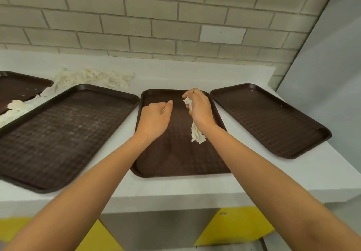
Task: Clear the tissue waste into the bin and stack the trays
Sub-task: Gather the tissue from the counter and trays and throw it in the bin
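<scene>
Several dark brown trays lie on a white counter (234, 176). Over the middle tray (175, 157) my right hand (199, 108) grips a wad of white tissue (196, 133) that hangs down below the palm. My left hand (155, 117) hovers beside it with its fingers curled; a small white scrap seems to show inside the curl, but I cannot tell clearly. The wide tray (64, 133) to the left and the tray at the right (271, 119) hold no tissue. A far-left tray (21, 88) carries tissue scraps (16, 105).
A heap of white tissue (91, 77) lies on the counter behind the left trays, against the brick wall (156, 16). Yellow panels (234, 229) sit below the counter's front edge. A grey wall (332, 55) closes the right side. No bin is in view.
</scene>
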Action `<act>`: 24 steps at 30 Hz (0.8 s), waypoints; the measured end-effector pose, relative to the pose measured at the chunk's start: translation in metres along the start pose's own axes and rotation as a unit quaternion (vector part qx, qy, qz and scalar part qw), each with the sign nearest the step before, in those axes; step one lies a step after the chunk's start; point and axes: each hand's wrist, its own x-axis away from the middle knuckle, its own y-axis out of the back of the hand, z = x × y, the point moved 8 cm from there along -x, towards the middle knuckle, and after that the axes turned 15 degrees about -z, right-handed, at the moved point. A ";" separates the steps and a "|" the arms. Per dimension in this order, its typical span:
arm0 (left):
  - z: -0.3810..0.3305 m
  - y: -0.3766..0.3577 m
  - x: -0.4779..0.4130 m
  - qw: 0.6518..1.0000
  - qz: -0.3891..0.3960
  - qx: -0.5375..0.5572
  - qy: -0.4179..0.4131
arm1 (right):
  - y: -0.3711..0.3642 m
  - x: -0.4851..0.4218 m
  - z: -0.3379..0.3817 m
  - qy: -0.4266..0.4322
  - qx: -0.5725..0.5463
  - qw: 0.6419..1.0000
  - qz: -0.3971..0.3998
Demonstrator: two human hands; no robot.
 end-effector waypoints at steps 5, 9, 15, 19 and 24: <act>-0.020 0.011 0.049 1.000 0.010 0.012 -0.005 | 0.034 0.041 0.005 -0.014 -0.018 1.000 -0.009; -0.031 0.019 0.100 1.000 0.017 0.009 0.006 | 0.064 0.091 0.004 -0.034 -0.013 0.999 0.005; -0.041 0.008 0.180 0.998 0.053 0.002 0.019 | 0.116 0.161 -0.025 -0.068 0.018 0.998 0.002; -0.046 -0.009 0.226 0.995 0.093 0.008 0.035 | 0.154 0.185 -0.056 -0.101 0.041 0.994 -0.022; -0.060 -0.038 0.267 0.992 0.124 -0.003 0.030 | 0.201 0.202 -0.086 -0.136 0.041 0.990 -0.027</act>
